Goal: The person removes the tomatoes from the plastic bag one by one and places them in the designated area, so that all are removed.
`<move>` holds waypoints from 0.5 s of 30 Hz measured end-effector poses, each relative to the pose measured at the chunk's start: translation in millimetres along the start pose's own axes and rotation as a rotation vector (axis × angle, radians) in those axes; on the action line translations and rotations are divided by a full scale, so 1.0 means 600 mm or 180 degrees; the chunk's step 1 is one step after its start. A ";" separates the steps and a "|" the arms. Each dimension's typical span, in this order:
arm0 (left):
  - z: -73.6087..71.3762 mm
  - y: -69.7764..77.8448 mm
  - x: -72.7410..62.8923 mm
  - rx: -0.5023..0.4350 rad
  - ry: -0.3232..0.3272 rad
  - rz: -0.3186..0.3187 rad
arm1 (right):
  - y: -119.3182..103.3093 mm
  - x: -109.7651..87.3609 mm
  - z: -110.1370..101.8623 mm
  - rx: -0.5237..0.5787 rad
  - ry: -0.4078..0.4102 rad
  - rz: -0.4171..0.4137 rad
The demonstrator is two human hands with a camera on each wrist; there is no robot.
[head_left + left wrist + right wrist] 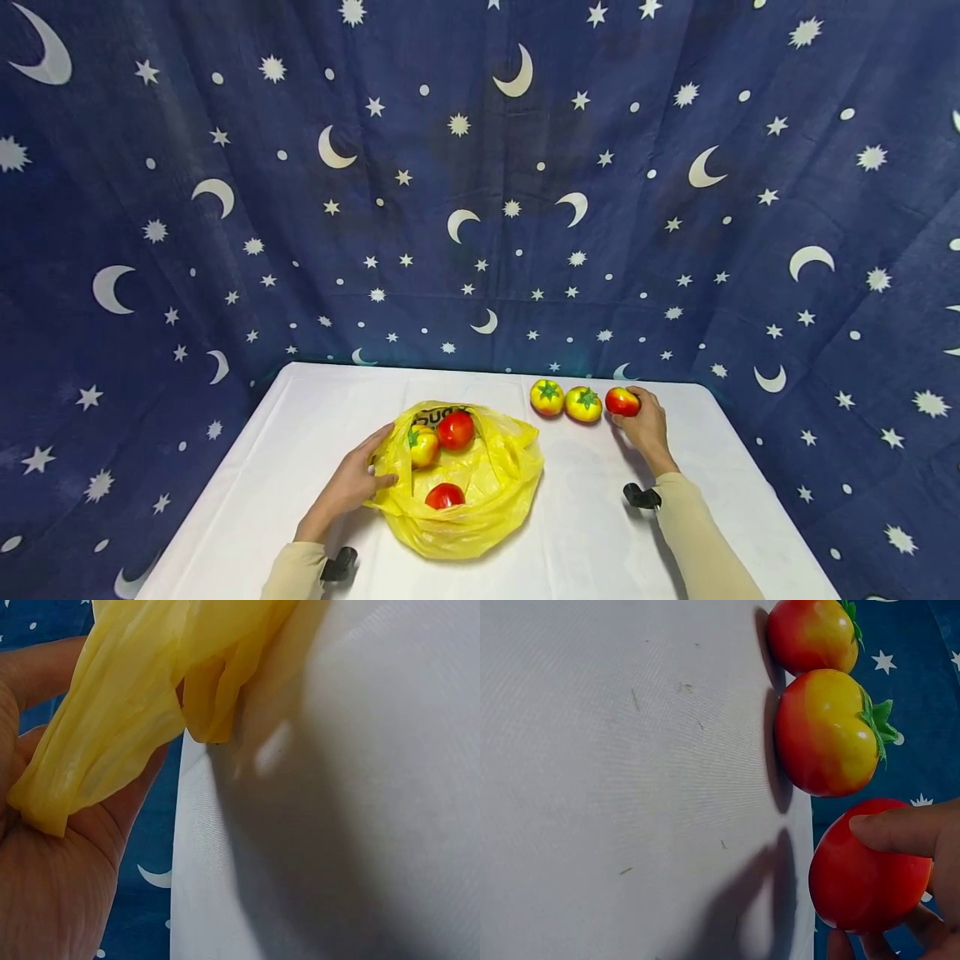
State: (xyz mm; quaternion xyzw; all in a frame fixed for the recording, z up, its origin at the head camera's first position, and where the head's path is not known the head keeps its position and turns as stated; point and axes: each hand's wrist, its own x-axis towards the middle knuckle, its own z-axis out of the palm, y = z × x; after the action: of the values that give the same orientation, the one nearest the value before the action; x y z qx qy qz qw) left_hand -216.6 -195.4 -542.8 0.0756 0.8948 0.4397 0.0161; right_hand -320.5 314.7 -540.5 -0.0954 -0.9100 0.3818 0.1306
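Observation:
A yellow plastic bag [480, 529] sits open-mouthed on the table, with two red tomatoes and a yellow-and-red tomato [423, 447] visible inside. My left hand [351, 483] holds the bag's left rim; in the left wrist view a strip of the yellow plastic [112, 727] runs across the palm. Over at the back right, my right hand [647, 423] grips a red tomato [866, 874] between thumb and fingers. Beside it stand two yellow-and-red tomatoes with green leafy tops, one nearer [583, 404] and one farther left [547, 397].
A white cloth covers the table [577, 525]. Behind it and at the sides hangs a dark blue curtain [420, 275] with moons and stars. Black wrist mounts sit by both sleeves.

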 end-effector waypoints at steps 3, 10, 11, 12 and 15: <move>0.003 -0.002 -0.003 -0.0017 0.0018 0.0031 | 0.000 0.001 0.001 -0.0011 -0.0037 -0.0003; 0.006 -0.005 -0.002 -0.0022 0.0004 -0.0019 | 0.003 0.005 0.007 -0.0014 -0.0126 -0.0022; 0.006 -0.006 -0.001 -0.0022 -0.0007 -0.0010 | 0.004 0.006 0.008 -0.0018 -0.0130 -0.0018; 0.006 -0.006 -0.001 -0.0024 -0.0005 0.0004 | 0.004 0.007 0.009 -0.0024 -0.0132 -0.0009; 0.005 -0.007 0.002 -0.0011 0.0034 0.0043 | 0.003 0.012 0.010 -0.0039 -0.0128 -0.0003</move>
State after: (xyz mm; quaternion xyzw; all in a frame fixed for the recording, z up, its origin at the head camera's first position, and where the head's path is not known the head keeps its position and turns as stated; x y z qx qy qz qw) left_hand -217.8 -195.6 -547.6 0.0792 0.8936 0.4417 0.0085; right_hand -329.1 314.0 -545.0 -0.0881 -0.9148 0.3779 0.1119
